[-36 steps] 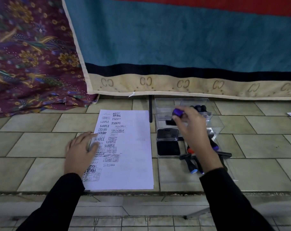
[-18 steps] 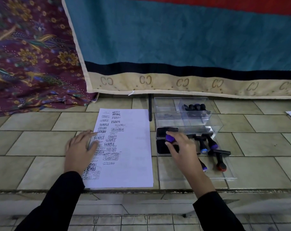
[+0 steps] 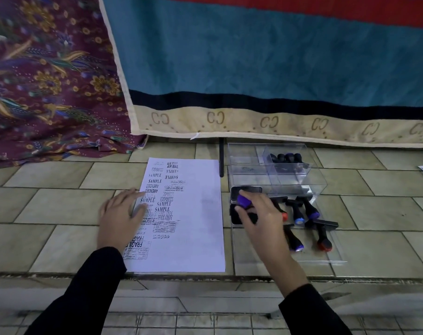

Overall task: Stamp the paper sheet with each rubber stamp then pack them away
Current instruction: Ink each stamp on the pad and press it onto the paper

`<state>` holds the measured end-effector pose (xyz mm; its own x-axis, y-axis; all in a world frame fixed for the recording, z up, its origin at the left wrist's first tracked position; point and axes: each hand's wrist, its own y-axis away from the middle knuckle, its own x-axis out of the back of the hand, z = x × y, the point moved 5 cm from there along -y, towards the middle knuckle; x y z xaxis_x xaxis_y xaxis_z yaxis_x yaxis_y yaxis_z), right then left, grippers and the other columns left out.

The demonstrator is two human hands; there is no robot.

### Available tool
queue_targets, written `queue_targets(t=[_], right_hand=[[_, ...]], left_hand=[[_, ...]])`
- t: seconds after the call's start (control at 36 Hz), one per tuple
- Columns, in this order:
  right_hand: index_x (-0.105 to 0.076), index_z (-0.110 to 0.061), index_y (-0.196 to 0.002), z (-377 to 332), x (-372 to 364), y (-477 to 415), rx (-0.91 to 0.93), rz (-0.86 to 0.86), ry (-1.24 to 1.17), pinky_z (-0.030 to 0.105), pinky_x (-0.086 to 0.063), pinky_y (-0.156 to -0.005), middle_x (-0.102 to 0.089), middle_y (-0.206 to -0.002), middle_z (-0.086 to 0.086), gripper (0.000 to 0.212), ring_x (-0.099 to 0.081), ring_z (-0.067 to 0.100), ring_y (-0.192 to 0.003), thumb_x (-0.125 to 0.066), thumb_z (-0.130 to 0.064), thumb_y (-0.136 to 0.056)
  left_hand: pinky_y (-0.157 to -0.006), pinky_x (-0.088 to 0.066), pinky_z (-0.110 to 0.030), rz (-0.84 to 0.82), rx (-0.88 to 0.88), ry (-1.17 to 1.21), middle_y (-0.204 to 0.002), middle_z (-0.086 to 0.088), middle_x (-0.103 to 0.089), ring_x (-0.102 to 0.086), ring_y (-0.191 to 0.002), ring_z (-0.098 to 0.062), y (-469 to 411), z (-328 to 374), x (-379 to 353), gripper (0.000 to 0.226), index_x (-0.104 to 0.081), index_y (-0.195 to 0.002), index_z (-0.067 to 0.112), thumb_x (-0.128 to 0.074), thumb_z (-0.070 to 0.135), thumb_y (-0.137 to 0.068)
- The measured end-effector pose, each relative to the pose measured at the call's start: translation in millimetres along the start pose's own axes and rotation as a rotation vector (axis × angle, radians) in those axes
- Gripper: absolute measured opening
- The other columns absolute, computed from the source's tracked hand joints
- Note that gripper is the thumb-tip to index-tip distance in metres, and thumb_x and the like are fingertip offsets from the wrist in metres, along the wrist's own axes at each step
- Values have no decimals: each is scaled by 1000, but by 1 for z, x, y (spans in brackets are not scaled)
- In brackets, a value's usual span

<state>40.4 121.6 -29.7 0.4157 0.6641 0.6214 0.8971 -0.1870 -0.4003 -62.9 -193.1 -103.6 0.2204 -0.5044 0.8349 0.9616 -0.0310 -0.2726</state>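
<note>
The left hand (image 3: 119, 220) lies flat on the paper sheet (image 3: 181, 213), fingers spread wide and holding nothing, pinning the sheet's left edge to the tiled floor (image 3: 60, 206). The sheet is already crowded with black imprints down its left half, its right half mostly blank. At about three o'clock from the sheet, the right hand (image 3: 261, 213) has its fingers closed around a purple-capped stamp (image 3: 243, 201), pressed down over the black ink pad (image 3: 241, 209) that sits just beside the paper's right edge. Further out at three o'clock, loose stamps (image 3: 309, 223) with red, blue and purple caps lie scattered on a clear tray. At one o'clock from the hand stands a clear plastic box (image 3: 278, 170), with several dark stamps (image 3: 285, 159) upright in its far compartment.
</note>
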Motion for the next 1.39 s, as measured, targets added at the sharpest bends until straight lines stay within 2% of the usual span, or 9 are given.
queue_targets(t=[0.08,0.14,0.25,0.39,0.72,0.89,1.14,1.31,1.39], right_hand=[[-66,-10,-108,-31,-21,4,82,-53,-113,23,-52,-76,-60,-95,-3,28,-60,7,-78,-74,-16,-81],[-66,-9,-103,-51,-41,9,119,-124,-188,26,-53,-77,-60,-94,-1,24,-61,10,-78,-74,-15,-81],[-64,-9,-109,-80,-80,20,164,-264,-222,26,-50,-82,-59,-100,4,28,-60,15,-85,-70,-19,-84],[-60,-9,-115,-95,-104,25,177,-326,-189,30,-49,-83,-57,-106,6,31,-58,20,-90,-66,-20,-87],[-59,-9,-112,-102,-123,26,193,-351,-121,32,-49,-81,-55,-104,6,26,-57,21,-89,-63,-20,-88],[-58,-6,-114,-104,-123,28,233,-367,-76,32,-49,-82,-55,-106,9,27,-57,23,-93,-61,-19,-90],[-60,-5,-106,-104,-123,24,222,-353,-106,34,-47,-80,-55,-100,8,21,-54,23,-91,-63,-15,-88],[-61,-7,-108,-103,-121,31,282,-331,-119,25,-44,-79,-56,-99,6,24,-54,20,-90,-65,-15,-86],[-61,-10,-113,-94,-114,32,223,-289,-195,26,-48,-82,-57,-101,4,27,-57,16,-89,-65,-20,-88]], left_hand=[[-113,-18,-38,1,1,-6,-137,10,-55,-45,-129,-14,0,-2,-1,39,-61,-120,37,-47,46,-85],[-113,-18,-38,2,0,-9,-138,11,-55,-44,-129,-14,0,-3,-2,37,-60,-120,39,-47,46,-86],[-112,-21,-39,12,-6,-14,-136,10,-56,-46,-128,-16,-1,-5,-3,38,-61,-119,37,-48,46,-85],[-110,-24,-39,33,-7,1,-133,9,-58,-49,-125,-17,-2,-4,-3,42,-64,-117,35,-46,47,-82],[-108,-24,-37,40,-6,-4,-132,8,-59,-50,-123,-18,-2,-4,-3,44,-64,-116,34,-41,49,-81],[-109,-25,-40,32,4,-4,-133,8,-58,-50,-122,-19,-2,-3,-3,39,-64,-116,35,-46,44,-82],[-110,-24,-40,26,7,-11,-134,7,-58,-49,-124,-19,0,-1,-2,43,-64,-118,34,-43,46,-82],[-110,-23,-39,20,11,-5,-134,7,-58,-48,-125,-18,0,-1,0,41,-64,-118,34,-45,45,-83],[-111,-22,-39,11,13,-4,-135,7,-57,-47,-126,-18,0,0,0,39,-64,-118,34,-48,42,-83]])
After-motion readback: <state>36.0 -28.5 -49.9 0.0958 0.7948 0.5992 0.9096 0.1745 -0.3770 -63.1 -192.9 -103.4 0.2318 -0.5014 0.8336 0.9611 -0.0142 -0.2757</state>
